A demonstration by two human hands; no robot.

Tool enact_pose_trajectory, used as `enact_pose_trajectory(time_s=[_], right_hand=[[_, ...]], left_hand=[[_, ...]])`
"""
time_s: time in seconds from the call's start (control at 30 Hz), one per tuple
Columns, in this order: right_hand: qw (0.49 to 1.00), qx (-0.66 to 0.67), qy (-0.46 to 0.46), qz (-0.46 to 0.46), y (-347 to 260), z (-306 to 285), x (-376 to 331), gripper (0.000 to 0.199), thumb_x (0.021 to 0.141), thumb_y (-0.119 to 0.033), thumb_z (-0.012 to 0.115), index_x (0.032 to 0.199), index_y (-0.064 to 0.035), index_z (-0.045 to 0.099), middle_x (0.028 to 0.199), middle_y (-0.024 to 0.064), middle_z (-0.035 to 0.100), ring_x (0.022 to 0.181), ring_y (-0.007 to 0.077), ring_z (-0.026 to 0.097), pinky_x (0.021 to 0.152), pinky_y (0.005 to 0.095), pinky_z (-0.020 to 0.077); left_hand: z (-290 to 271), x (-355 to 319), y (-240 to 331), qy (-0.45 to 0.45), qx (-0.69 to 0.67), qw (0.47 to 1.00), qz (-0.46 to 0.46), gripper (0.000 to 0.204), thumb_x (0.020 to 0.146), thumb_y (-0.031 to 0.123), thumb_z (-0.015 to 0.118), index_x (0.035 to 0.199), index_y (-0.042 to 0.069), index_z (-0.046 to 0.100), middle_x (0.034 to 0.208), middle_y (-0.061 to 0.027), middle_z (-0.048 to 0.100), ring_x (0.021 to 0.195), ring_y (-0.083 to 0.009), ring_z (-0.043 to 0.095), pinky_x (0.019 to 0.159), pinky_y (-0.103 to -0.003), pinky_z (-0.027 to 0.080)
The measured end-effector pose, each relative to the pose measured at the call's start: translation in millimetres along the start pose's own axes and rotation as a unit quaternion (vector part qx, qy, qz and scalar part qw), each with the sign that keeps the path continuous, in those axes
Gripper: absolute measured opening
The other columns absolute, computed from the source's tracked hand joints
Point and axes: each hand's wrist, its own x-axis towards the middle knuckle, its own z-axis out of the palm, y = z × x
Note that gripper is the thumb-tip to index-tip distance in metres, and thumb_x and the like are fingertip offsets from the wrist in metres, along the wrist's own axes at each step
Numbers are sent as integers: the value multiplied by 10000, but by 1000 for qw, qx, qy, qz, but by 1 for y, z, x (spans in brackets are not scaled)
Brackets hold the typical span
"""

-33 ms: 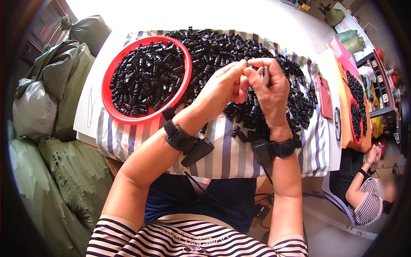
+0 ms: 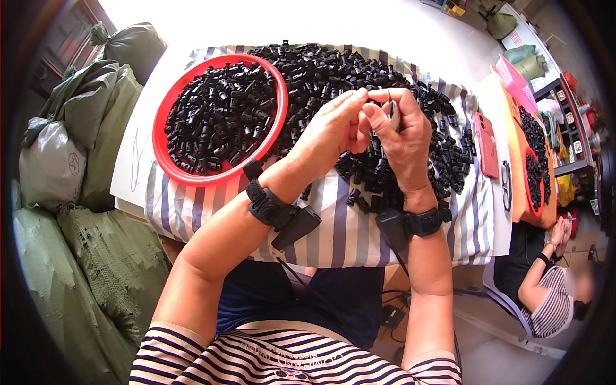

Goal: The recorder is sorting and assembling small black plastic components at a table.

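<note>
My left hand (image 2: 330, 131) is closed in a pinch, its fingertips meeting those of my right hand above a heap of small black plastic pieces (image 2: 321, 70) shaped like cord locks. Whatever the left fingers hold is hidden. In my right hand (image 2: 407, 138), curled fingers grip a small grey metal tool (image 2: 394, 115) with a narrow tip; its exact kind cannot be made out. To the left of the heap a red round basin (image 2: 283, 106) is full of similar black pieces. Both wrists wear black straps with small boxes.
A striped cloth (image 2: 327, 224) covers the white table. A pink phone (image 2: 486, 144) and dark-framed glasses (image 2: 506, 186) lie right of the heap. Green sacks (image 2: 70, 269) stack at the left. On the right, another person (image 2: 545, 295) sits beside an orange table (image 2: 507, 128) with more black pieces.
The grey tool in my right hand has turned more upright, and the right fingers have shifted slightly. My left hand has barely moved.
</note>
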Motion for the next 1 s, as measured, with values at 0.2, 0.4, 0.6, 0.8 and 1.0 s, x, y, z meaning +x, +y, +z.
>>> enact_pose_trajectory(time_s=[0.2,0.4,0.6,0.8,1.0], right_hand=[[995,29,-61,75,4,-6,2,313,891,-284,673,1084,-43,617,643,-89,495,586,-9,341,509,166,283],[994,41,-84,52,3,-6,5,293,872,-214,702,1086,-36,612,605,-107,456,574,-27,376,505,153,286],[991,98,-78,55,13,-6,4,204,884,-166,685,1027,-36,618,654,-79,538,640,-26,490,551,150,353],[993,88,-36,64,1,-11,4,138,909,-164,655,942,-33,629,741,-37,600,676,17,497,632,176,405],[994,86,-39,61,-2,-8,4,159,909,-195,659,919,-40,626,715,-51,577,666,8,472,606,164,384]], left_hand=[[-2,-1,4,-48,-13,999,21,320,989,379,477,934,78,569,672,19,511,545,-76,484,460,-208,347],[-6,0,1,-52,-14,999,12,328,991,395,465,914,94,569,663,18,487,532,-78,463,457,-206,327],[0,-1,2,-39,26,999,21,328,996,388,444,888,97,550,651,20,454,522,-80,453,453,-203,321],[-1,-2,2,-65,59,996,-3,378,1006,400,405,827,83,505,629,17,415,528,-91,448,455,-213,323],[2,-2,3,-73,56,996,-1,411,1012,420,373,793,87,471,621,18,392,504,-97,403,457,-224,326]])
